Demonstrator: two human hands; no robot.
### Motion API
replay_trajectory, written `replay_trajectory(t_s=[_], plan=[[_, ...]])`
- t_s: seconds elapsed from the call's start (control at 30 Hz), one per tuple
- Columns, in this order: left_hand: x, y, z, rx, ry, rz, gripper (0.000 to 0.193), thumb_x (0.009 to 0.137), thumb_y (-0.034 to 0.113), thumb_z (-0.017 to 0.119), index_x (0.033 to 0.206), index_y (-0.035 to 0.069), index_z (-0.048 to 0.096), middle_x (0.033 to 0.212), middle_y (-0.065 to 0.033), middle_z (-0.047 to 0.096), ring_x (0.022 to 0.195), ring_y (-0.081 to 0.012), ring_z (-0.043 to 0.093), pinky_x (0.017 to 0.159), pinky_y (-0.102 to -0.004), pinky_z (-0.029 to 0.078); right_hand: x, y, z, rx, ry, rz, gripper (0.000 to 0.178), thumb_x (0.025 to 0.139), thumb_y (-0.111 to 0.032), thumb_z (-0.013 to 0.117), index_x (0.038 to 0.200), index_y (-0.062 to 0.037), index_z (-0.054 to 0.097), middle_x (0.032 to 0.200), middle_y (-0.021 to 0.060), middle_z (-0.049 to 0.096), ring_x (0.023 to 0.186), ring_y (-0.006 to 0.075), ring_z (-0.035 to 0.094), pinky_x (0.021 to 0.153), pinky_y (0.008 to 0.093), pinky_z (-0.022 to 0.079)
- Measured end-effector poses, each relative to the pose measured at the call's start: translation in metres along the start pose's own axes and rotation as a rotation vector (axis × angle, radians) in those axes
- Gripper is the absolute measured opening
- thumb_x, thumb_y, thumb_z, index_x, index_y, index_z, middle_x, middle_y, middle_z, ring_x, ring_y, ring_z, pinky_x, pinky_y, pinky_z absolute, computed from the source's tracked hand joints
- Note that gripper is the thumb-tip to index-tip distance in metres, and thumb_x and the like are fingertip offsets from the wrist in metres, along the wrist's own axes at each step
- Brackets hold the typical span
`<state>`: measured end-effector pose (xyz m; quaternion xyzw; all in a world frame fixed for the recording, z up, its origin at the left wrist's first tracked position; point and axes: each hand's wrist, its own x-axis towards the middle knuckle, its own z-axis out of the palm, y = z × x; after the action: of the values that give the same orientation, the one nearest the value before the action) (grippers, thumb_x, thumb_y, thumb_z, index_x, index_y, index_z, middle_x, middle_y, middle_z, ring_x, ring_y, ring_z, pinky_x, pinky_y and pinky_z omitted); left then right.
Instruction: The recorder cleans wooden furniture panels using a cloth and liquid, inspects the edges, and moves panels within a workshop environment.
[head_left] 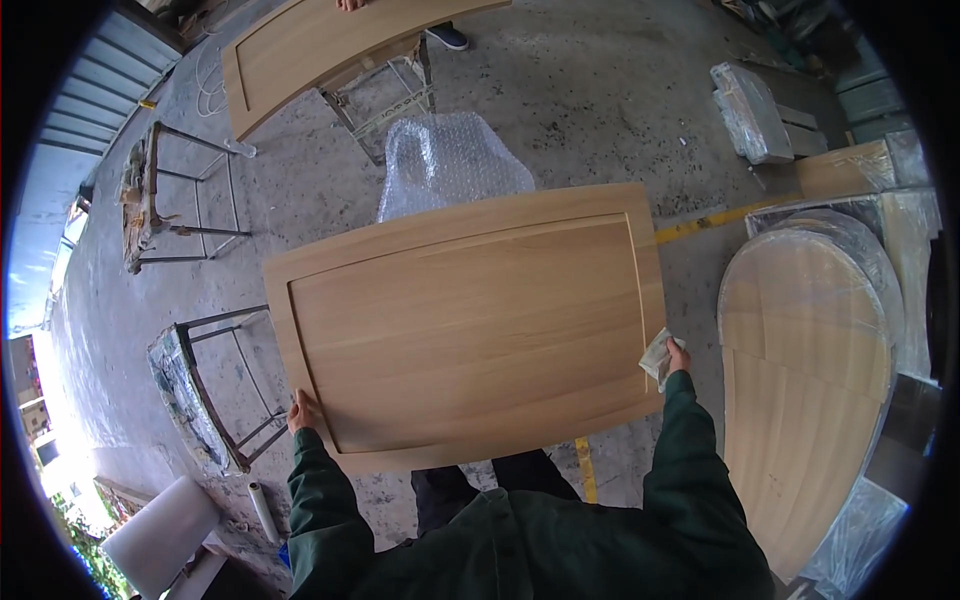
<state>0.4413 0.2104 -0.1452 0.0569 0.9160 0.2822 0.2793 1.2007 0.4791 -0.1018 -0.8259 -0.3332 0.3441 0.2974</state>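
A light-brown wooden panel (470,330) with a recessed middle and a raised border lies in front of me, above my legs. My left hand (302,411) is closed on its left edge near the lower corner. At the opposite edge, my right hand (679,356) grips a pale, crumpled cloth (657,357), which rests against the panel's right border. The underside of the panel and whatever bears it are hidden. Just beyond the far edge, a sheet of clear bubble wrap (450,160) is partly covered by the panel.
Metal-framed stands (215,390) are at the left. Ahead, another wooden panel (320,50) lies on a stand, with another person's hand (350,4) on it. Wrapped rounded boards (805,370) lie at the right. A foam roll (160,535) is at the lower left.
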Motion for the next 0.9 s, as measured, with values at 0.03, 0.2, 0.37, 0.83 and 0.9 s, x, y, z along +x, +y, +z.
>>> replay_trajectory(t_s=[0.03,0.2,0.37,0.83,0.9], plan=[[-0.002,-0.001,0.005,0.003,-0.006,-0.002,0.058,0.076,0.059,0.054,0.083,0.003,0.066,0.067,-0.0034,0.061,0.063,-0.0122,0.052,0.062,-0.0267,0.042,0.004,0.004,-0.005,-0.053,0.013,0.030,0.056,0.069,-0.044,0.067,0.095,0.0051,0.062,0.090,0.0139,0.064,0.080,0.0234,0.059,0.070,0.0323,0.045],[-0.004,-0.012,-0.004,0.148,0.048,-0.011,0.060,0.076,0.061,0.052,0.083,0.003,0.066,0.067,-0.0051,0.061,0.063,-0.0143,0.053,0.063,-0.0281,0.043,0.017,0.021,0.000,-0.062,-0.022,0.122,0.054,0.071,-0.042,0.067,0.097,0.0058,0.061,0.097,0.0111,0.061,0.084,0.0197,0.056,0.074,0.0314,0.043],[-0.020,-0.008,0.021,-0.154,-0.028,-0.083,0.039,0.082,0.040,0.059,0.081,0.002,0.065,0.071,-0.0033,0.063,0.069,-0.0099,0.056,0.063,-0.0232,0.045,0.058,0.069,-0.019,-0.106,-0.017,0.030,0.049,0.075,-0.045,0.059,0.092,-0.0001,0.065,0.092,0.0112,0.065,0.089,0.0217,0.057,0.078,0.0326,0.042],[-0.091,-0.049,-0.042,0.085,-0.010,-0.277,0.054,0.077,0.059,0.051,0.107,0.016,0.062,0.100,-0.0118,0.063,0.099,-0.0251,0.057,0.086,-0.0329,0.043,0.036,0.061,-0.008,0.196,-0.260,0.378,0.058,0.075,-0.045,0.062,0.106,0.0035,0.057,0.104,0.0130,0.058,0.088,0.0272,0.056,0.079,0.0411,0.045],[-0.099,-0.025,-0.026,0.049,-0.065,-0.266,0.051,0.077,0.056,0.052,0.106,0.016,0.063,0.099,-0.0116,0.063,0.098,-0.0246,0.058,0.085,-0.0327,0.043,0.058,0.068,-0.036,0.149,-0.195,0.381,0.059,0.076,-0.046,0.061,0.108,0.0022,0.056,0.104,0.0129,0.058,0.089,0.0279,0.056,0.080,0.0414,0.044]])
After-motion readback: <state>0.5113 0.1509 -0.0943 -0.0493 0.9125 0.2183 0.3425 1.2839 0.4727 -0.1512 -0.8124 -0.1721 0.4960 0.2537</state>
